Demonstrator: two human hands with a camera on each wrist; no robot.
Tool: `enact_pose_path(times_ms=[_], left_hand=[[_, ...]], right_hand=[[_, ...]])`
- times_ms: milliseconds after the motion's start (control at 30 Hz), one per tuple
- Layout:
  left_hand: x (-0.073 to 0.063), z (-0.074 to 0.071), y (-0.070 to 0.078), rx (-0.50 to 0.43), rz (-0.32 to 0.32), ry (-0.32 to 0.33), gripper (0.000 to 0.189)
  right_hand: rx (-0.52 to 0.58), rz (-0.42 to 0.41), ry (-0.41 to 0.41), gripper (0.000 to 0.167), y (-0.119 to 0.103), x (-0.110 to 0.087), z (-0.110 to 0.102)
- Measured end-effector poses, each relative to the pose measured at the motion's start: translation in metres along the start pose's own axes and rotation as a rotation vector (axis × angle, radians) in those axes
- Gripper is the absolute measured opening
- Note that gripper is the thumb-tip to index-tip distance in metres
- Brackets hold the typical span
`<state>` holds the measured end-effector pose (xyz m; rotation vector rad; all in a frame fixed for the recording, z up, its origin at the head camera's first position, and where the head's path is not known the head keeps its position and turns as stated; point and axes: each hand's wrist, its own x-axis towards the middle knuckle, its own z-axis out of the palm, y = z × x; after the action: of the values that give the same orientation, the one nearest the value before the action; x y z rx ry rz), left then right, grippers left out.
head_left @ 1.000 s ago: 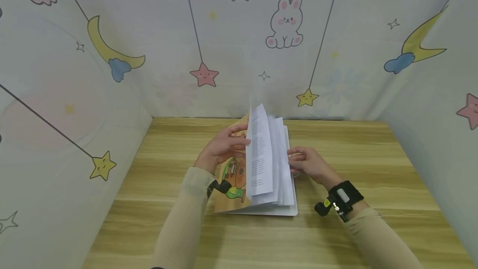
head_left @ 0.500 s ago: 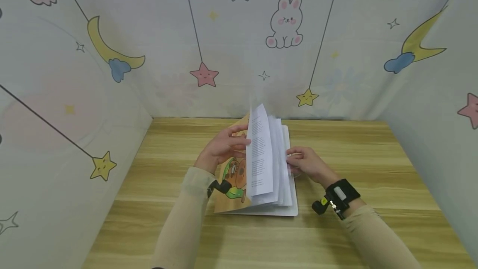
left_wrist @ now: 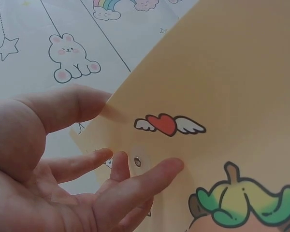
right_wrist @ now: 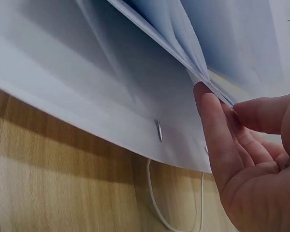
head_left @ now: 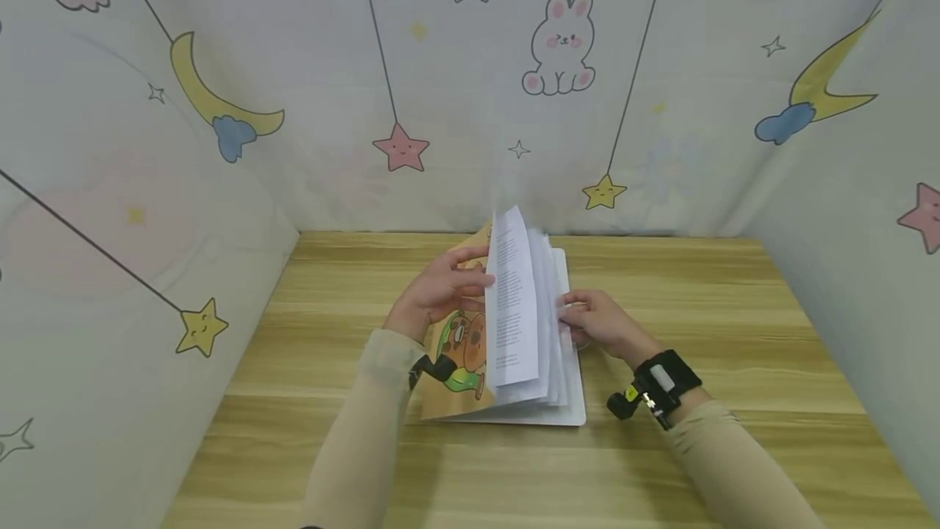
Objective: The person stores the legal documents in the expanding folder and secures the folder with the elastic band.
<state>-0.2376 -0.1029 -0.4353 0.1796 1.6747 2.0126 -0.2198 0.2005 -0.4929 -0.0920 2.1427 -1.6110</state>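
Note:
A document folder (head_left: pixel 458 411) with a tan cartoon cover lies on the table, its cover raised and leaning left. White printed sheets (head_left: pixel 516 300) stand fanned inside. My left hand (head_left: pixel 441 288) holds the raised cover and front page at the left edge. In the left wrist view, the cover (left_wrist: pixel 222 92) shows a winged heart, and one digit meets its edge while other fingers lie in front. My right hand (head_left: pixel 602 321) pinches the edges of some inner sheets (right_wrist: pixel 193 58) between thumb and fingers. How many sheets it grips cannot be told.
Below the sheets, the white back cover (right_wrist: pixel 53 101) rests on the wood-grain table (head_left: pixel 734 333). A white elastic cord (right_wrist: pixel 157 208) loops from its edge near a metal eyelet (right_wrist: pixel 158 130). A patterned white cloth backdrop (head_left: pixel 470 104) encloses the table's back and sides.
My right hand has shifted slightly left, and the inner sheets beside it have moved left too. The left hand and the raised cover stay nearly still.

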Motion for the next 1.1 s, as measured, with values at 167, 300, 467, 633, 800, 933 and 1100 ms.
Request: enact_pose_path(times_ms=[167,300,467,633,800,933,1100], left_hand=[[0.0002,0.0011,0.0005,-0.005,0.003,-0.002,0.068],[0.0011,0.0010,-0.0008,-0.008,0.005,-0.005,0.068],[0.0024,0.0013,-0.0027,-0.013,0.004,-0.002,0.068],[0.0044,0.0021,-0.0040,-0.010,0.001,0.003,0.067],[0.0052,0.0043,-0.0034,-0.008,-0.007,0.012,0.066],[0.0057,0.0057,-0.0031,-0.006,-0.012,0.017,0.065],[0.0056,0.0071,-0.0020,-0.005,-0.020,0.020,0.066]], right_hand=[[-0.012,0.016,-0.015,0.039,-0.0024,0.0010,0.0006],[-0.004,0.028,-0.038,0.043,-0.0052,-0.0002,0.0014],[0.001,0.048,-0.044,0.046,-0.0041,-0.0001,0.0023],[0.005,0.057,-0.036,0.045,-0.0028,-0.0007,0.0023],[0.018,0.062,-0.030,0.044,-0.0013,-0.0006,0.0007],[0.012,0.070,-0.022,0.044,0.0000,-0.0007,-0.0007],[-0.003,0.065,-0.014,0.044,0.0000,-0.0018,-0.0011]])
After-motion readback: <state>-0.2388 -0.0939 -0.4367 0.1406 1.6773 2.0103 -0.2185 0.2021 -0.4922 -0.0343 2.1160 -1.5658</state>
